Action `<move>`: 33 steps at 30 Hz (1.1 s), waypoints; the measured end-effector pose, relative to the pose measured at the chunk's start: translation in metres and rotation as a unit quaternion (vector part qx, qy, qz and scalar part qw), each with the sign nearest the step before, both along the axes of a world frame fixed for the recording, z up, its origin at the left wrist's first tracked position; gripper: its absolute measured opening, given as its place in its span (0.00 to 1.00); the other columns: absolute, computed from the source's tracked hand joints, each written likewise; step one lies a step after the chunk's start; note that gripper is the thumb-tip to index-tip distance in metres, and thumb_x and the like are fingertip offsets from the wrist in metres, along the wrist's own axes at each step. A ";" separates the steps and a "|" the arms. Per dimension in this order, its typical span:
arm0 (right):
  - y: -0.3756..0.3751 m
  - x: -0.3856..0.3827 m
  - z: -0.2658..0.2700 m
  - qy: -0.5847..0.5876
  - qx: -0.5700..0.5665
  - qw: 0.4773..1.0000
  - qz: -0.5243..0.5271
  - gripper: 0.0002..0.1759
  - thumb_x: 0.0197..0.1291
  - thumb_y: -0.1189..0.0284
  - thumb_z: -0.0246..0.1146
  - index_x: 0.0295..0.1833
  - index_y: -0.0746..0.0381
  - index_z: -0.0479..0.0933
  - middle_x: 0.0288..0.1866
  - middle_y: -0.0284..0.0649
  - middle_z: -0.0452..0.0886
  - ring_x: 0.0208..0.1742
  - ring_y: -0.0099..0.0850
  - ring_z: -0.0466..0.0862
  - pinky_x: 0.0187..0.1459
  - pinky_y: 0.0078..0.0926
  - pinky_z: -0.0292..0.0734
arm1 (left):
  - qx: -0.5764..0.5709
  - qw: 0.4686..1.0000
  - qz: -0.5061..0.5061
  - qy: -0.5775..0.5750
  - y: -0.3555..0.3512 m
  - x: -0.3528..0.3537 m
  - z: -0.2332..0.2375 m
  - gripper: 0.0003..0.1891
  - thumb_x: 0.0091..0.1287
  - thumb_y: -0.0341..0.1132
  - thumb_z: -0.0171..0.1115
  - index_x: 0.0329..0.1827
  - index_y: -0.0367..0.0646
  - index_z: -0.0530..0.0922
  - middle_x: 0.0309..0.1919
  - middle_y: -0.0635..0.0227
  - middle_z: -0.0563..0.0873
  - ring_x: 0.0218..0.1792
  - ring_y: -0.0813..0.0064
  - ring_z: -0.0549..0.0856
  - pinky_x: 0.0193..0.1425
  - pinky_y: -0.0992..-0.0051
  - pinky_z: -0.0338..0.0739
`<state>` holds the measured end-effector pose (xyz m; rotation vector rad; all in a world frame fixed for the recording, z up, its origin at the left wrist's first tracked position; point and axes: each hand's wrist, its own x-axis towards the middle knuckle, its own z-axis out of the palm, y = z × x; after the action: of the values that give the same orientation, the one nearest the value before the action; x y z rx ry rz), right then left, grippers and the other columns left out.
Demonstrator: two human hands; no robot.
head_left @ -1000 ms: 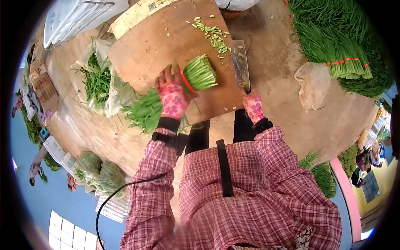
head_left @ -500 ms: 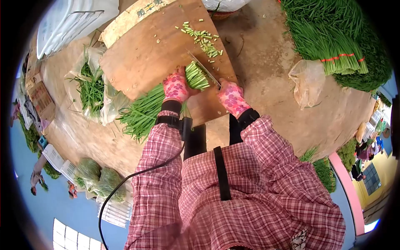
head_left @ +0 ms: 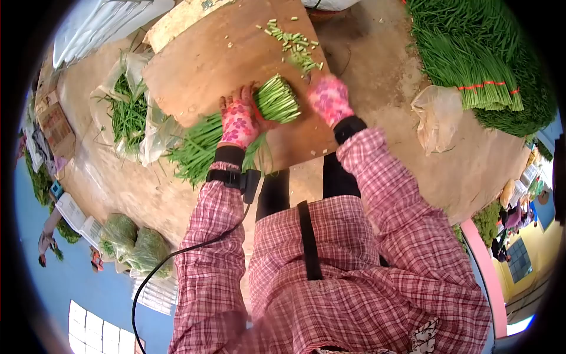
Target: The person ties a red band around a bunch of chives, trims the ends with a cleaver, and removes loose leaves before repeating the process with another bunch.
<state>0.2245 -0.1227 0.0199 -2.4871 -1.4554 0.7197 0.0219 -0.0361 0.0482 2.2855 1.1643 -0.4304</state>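
My left hand (head_left: 239, 123), in a pink flowered glove, holds a bunch of garlic chives (head_left: 278, 99) against the brown board (head_left: 203, 65). Its fingers lie across the stalks and its thumb is on the near side. A red band (head_left: 257, 109) shows beside the fingers. The pale cut ends face right, while the green leaves (head_left: 197, 150) hang over the board's near left edge. My right hand (head_left: 329, 101), gloved alike and smeared by motion, is closed near the board's right edge. The knife in it is hardly visible, a faint blur. Short cut stalk pieces (head_left: 292, 44) lie beyond the bunch.
An open plastic bag of loose greens (head_left: 127, 115) lies left of the board. Large banded chive bundles (head_left: 471, 65) are piled at right, near a crumpled plastic bag (head_left: 437, 115). White crates (head_left: 106, 26) stand at upper left. Other people appear far off at both sides.
My right hand has moved up and away from the stalk ends, and the blade is no longer clear. My left hand has shifted left along the bunch, and the red band now shows.
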 end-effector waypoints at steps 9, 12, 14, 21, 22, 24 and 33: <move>0.028 0.021 0.037 -0.017 0.099 0.982 0.160 0.37 0.60 0.45 0.64 0.67 0.59 0.73 0.64 0.49 0.77 0.67 0.48 0.74 0.60 0.47 0.74 | 0.095 0.992 0.077 0.039 -0.047 -0.037 0.028 0.62 0.34 0.59 0.82 0.75 0.48 0.60 0.73 0.58 0.65 0.75 0.56 0.61 0.79 0.48 0.45; 0.025 -0.028 0.060 -0.120 -0.123 0.914 0.368 0.52 0.56 0.39 0.64 0.78 0.55 0.55 0.80 0.44 0.57 0.81 0.45 0.52 0.78 0.51 0.48 | 0.095 0.990 0.075 0.076 -0.048 -0.034 0.014 0.63 0.36 0.57 0.83 0.76 0.47 0.58 0.75 0.58 0.63 0.76 0.55 0.59 0.79 0.49 0.46; 0.013 -0.040 0.030 -0.099 -0.011 0.919 0.380 0.48 0.57 0.45 0.66 0.77 0.55 0.58 0.78 0.43 0.60 0.80 0.46 0.55 0.77 0.51 0.50 | 0.096 0.991 0.067 0.060 -0.044 -0.038 0.002 0.61 0.37 0.57 0.83 0.76 0.47 0.59 0.74 0.59 0.64 0.76 0.56 0.60 0.79 0.48 0.47; -0.042 -0.018 0.009 0.380 0.137 0.896 -0.184 0.22 0.58 0.79 0.66 0.59 0.63 0.76 0.55 0.39 0.78 0.50 0.26 0.80 0.52 0.23 0.77 | -0.077 0.996 0.034 0.002 0.023 -0.038 0.016 0.50 0.39 0.49 0.83 0.69 0.43 0.70 0.53 0.55 0.85 0.56 0.55 0.83 0.61 0.62 0.76; -0.042 -0.029 0.014 0.328 0.159 0.915 -0.173 0.18 0.60 0.80 0.66 0.56 0.65 0.77 0.44 0.35 0.80 0.41 0.24 0.81 0.47 0.20 0.77 | -0.128 0.990 0.054 -0.011 0.035 -0.037 0.021 0.50 0.39 0.48 0.83 0.69 0.44 0.71 0.52 0.54 0.86 0.56 0.56 0.84 0.61 0.63 0.76; -0.043 -0.047 0.012 0.421 0.178 0.857 -0.236 0.18 0.60 0.80 0.66 0.56 0.65 0.76 0.42 0.33 0.81 0.42 0.22 0.80 0.46 0.19 0.77 | -0.175 0.981 0.077 -0.033 0.049 -0.040 0.015 0.48 0.39 0.46 0.84 0.68 0.45 0.72 0.52 0.54 0.87 0.55 0.57 0.85 0.60 0.66 0.77; -0.017 -0.094 0.008 0.369 0.162 0.859 -0.315 0.17 0.53 0.75 0.73 0.48 0.66 0.78 0.37 0.37 0.84 0.36 0.23 0.81 0.39 0.23 0.77 | -0.188 0.980 0.064 -0.001 0.047 -0.031 0.020 0.52 0.40 0.45 0.84 0.71 0.44 0.68 0.57 0.54 0.84 0.59 0.55 0.82 0.62 0.64 0.76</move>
<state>0.1300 -0.1399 0.0282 -1.8848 -0.4019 1.0051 -0.0088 0.0105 0.0682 1.8764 1.1136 -0.5471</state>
